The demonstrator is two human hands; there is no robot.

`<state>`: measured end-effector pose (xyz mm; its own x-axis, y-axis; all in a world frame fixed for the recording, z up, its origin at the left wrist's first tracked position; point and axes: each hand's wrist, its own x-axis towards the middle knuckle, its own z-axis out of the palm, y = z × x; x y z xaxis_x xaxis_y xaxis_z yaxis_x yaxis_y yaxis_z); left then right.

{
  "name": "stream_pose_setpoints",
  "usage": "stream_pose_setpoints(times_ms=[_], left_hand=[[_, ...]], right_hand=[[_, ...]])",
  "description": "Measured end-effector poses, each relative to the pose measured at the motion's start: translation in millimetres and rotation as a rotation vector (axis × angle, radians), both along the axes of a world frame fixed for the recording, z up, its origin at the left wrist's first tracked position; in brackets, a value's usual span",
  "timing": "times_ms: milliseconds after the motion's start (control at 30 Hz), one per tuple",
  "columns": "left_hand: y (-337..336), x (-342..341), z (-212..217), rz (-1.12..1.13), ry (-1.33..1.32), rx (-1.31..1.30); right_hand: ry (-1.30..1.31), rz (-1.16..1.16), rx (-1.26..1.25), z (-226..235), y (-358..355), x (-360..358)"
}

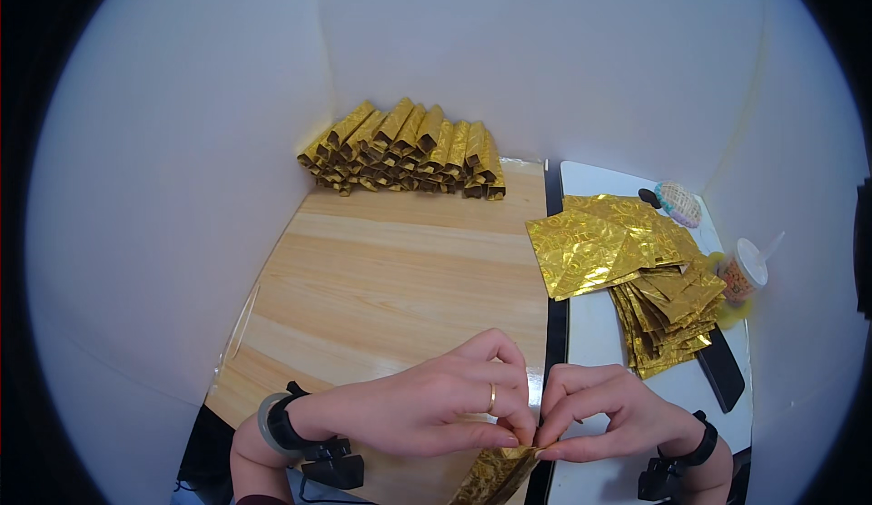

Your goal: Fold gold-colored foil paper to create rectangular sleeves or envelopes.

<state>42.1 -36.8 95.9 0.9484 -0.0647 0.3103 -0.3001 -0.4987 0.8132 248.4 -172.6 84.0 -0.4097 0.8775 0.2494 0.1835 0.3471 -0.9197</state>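
Both of your hands are pinching the same gold foil piece (pixel 495 480): the left hand (pixel 440 401) and the right hand (pixel 622 411) meet thumb-to-finger at its upper end. The piece slants toward you over the near side of the wood-grain counter (pixel 391 260), close to the dark strip (pixel 556 323) beside the white surface (pixel 586 482). Its lower part runs out of view, so you can't tell from here how that end lies or whether it is fully shaped.

With your fingertips so close together, an uneven pull could tear or crease the thin foil at the pinched corner. If one hand let go early, the foil would probably spring back out of line, since nothing visible supports that upper end apart from your fingers.

At the far end, the gold foil tubes (pixel 409 146) are piled in layers with their hollow ends toward you; a bump or a carelessly placed tube could roll or crush some. On your right, the flat gold foil sheets (pixel 590 251) fan loosely over one another near a lidded cup (pixel 743 273); a hasty reach there might scatter sheets or knock the cup over.
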Motion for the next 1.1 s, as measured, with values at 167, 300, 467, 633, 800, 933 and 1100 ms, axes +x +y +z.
stream_pose_setpoints(times_ms=[167, 300, 467, 633, 800, 933, 1100], left_hand=[[-0.4, -0.5, -1.9, -0.040, -0.005, -0.014], [-0.1, -0.1, -5.1, -0.094, -0.036, -0.030], [-2.0, 1.1, -6.7, -0.068, -0.059, 0.006], [-5.1, 2.3, -7.8, -0.069, -0.059, -0.002], [-5.5, 2.2, -8.9, -0.069, -0.063, 0.009], [-5.8, 2.7, -8.6, -0.066, -0.070, 0.009], [-6.7, 3.0, -8.8, -0.056, -0.081, 0.018]], right_hand=[[-0.003, 0.009, 0.000, 0.0, -0.5, 1.5], [0.001, 0.008, -0.038, 0.9, -0.9, 0.2], [0.021, 0.017, -0.038, -2.8, -0.3, -1.9], [0.037, 0.018, -0.016, -5.5, 0.3, -3.8], [0.028, 0.018, -0.008, -4.7, 0.0, -4.0], [0.031, 0.013, -0.002, -5.4, -0.1, -4.1], [0.027, 0.010, -0.017, -5.8, 0.1, -3.5]])
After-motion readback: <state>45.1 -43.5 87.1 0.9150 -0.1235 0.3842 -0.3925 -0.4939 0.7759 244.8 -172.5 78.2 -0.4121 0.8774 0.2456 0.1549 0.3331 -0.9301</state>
